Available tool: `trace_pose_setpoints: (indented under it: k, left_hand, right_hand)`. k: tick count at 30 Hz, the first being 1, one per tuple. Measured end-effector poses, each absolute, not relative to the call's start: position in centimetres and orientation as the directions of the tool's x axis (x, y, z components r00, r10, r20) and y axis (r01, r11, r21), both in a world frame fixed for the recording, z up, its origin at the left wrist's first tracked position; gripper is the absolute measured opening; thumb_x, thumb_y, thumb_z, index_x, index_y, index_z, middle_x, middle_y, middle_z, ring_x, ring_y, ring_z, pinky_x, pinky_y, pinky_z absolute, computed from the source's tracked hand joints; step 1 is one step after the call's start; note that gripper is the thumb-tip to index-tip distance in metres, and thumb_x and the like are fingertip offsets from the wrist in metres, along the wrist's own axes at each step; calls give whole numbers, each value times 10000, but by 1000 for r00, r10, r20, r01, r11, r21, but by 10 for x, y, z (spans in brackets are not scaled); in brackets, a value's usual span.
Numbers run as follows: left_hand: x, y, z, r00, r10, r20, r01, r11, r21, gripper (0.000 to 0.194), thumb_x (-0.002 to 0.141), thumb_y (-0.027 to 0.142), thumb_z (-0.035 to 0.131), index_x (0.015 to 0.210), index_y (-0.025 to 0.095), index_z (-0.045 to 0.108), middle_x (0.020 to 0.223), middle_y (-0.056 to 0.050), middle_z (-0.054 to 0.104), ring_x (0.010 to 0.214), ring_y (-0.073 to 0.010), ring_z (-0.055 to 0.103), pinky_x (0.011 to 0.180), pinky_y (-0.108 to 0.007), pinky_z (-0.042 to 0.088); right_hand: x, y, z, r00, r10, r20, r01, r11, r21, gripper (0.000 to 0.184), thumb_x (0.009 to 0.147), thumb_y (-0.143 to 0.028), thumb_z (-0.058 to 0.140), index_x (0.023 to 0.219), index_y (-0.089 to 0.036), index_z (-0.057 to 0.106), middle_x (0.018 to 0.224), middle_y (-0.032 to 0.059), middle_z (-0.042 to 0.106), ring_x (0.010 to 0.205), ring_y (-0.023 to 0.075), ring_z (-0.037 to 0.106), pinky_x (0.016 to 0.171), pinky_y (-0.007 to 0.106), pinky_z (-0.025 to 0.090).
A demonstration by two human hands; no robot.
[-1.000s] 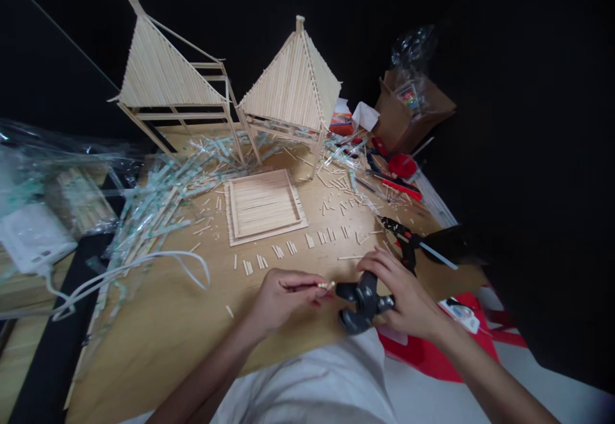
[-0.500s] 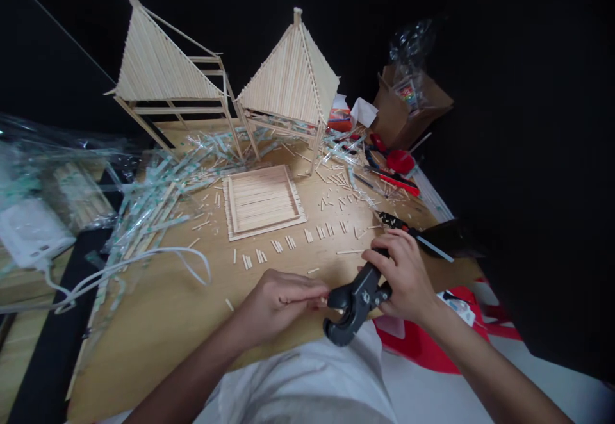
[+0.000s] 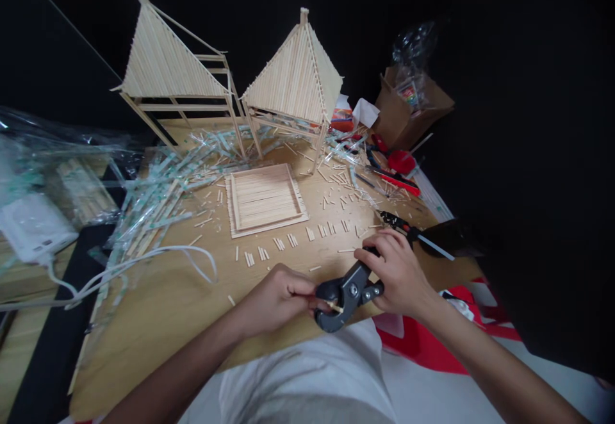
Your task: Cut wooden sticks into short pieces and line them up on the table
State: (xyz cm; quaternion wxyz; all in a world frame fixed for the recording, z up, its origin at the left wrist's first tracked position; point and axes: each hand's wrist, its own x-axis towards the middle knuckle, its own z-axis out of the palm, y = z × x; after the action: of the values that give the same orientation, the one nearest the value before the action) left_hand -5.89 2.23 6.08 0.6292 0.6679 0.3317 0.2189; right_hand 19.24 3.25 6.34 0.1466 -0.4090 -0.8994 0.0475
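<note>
My right hand [image 3: 396, 270] is wrapped round the handles of a black pipe cutter [image 3: 353, 291], whose hooked jaw points left toward me. Pinched in my left hand [image 3: 283, 299] is a thin wooden stick [image 3: 335, 307], its end lying within the cutter's jaw. The fingertips of that hand touch or nearly touch the jaw. Beyond my hands, short cut sticks [image 3: 292, 240] lie in small groups in a row. Behind that row rests a square stick panel [image 3: 264, 200] with a raised frame.
Two stick-built models with peaked roofs, a left one [image 3: 168, 72] and a right one [image 3: 298, 78], stand at the back. Wrappers [image 3: 163, 174] and a white cable [image 3: 139, 260] lie left. Glue gun [image 3: 396, 222], red-handled tool [image 3: 401, 184] and cardboard box [image 3: 408, 110] are on the right.
Both hands and the cutter have shifted slightly left and up. The stick now shows inside the jaw, and the left fingers have curled in closer to it.
</note>
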Motion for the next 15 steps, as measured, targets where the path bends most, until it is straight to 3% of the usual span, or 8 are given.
trace_pose_setpoints:
  k: [5, 10, 15]
  left_hand:
    - [-55, 23, 60, 680, 707, -193, 99, 173, 980, 236, 749, 65, 527, 772, 148, 747, 683, 0, 706, 614, -106, 605, 595, -175, 436]
    - [-51, 18, 40, 665, 696, -272, 95, 283, 955, 197, 747, 134, 551, 737, 131, 747, 673, -1, 704, 607, -117, 587, 609, -202, 434]
    - [-40, 6, 9, 665, 594, -452, 63, 559, 827, 136, 668, 160, 608, 676, 124, 739, 604, -8, 695, 534, -115, 578, 555, -205, 439]
  right_hand:
    - [189, 30, 65, -638, 751, 168, 725, 660, -198, 348, 634, -220, 548, 980, -189, 567, 937, 94, 530, 881, 238, 465, 892, 439, 330]
    - [188, 25, 63, -635, 772, -37, 761, 617, -199, 207, 678, -264, 544, 873, -196, 562, 852, 63, 552, 785, 205, 469, 739, 339, 345]
    - [191, 13, 45, -604, 769, -208, 793, 556, -248, 122, 681, -257, 532, 789, -201, 523, 782, 33, 556, 727, 181, 495, 677, 291, 345]
